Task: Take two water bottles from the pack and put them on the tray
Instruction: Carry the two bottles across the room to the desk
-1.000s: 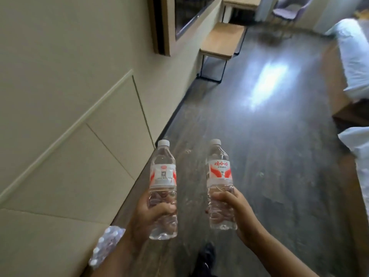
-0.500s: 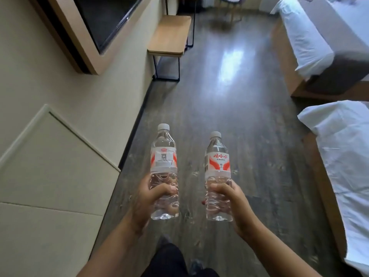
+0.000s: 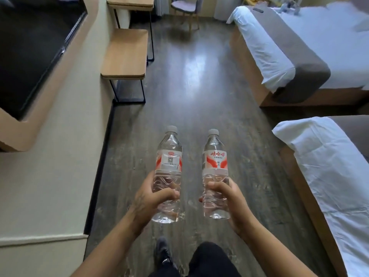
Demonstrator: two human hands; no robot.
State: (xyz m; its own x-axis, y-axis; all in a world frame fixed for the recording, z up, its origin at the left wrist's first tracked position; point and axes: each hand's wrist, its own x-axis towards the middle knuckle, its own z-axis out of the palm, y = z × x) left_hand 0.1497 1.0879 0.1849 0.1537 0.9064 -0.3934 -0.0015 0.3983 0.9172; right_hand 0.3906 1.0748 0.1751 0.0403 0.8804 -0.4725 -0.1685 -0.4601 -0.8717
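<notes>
Two clear water bottles with white caps and red-and-white labels are held upright over the dark wooden floor. My left hand [image 3: 148, 198] grips the lower half of the left bottle [image 3: 169, 156]. My right hand [image 3: 229, 198] grips the lower half of the right bottle [image 3: 215, 156]. The bottles stand a hand's width apart and do not touch. No tray and no pack are in view.
A low wooden bench [image 3: 125, 54] on a black frame stands along the left wall, below a dark framed screen [image 3: 30, 48]. Two beds with white sheets are on the right, one near [image 3: 329, 176] and one far [image 3: 279, 47]. A grey chair [image 3: 185, 7] stands at the back.
The view has swung right and forward along the room. The pack at lower left has left the frame, and both beds and the bench have come into view. Both hands still hold their bottles.
</notes>
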